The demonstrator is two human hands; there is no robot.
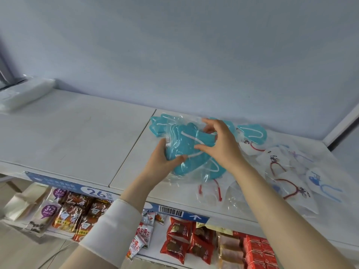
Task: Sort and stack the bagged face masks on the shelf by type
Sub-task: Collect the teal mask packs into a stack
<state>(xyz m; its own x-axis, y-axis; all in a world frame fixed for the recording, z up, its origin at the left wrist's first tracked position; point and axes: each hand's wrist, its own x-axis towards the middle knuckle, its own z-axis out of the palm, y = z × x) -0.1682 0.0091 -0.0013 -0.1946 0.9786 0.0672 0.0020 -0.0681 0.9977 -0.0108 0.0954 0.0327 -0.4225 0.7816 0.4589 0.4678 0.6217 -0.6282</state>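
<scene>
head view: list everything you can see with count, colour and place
teal face masks in clear plastic bags: several, teal with white loops, top shelf centre, bundle held
white printed face masks in clear bags: several, white with red or blue loops, shelf right
white shelf top: one, white, under the masks
white wrapped pack: one, white, far left back
blue shelf-edge label strip: one, blue, front edge
snack packets: many, red and brown, lower shelf
left hand: one, grips the teal bundle's left end
right hand: one, pinches its right side
</scene>
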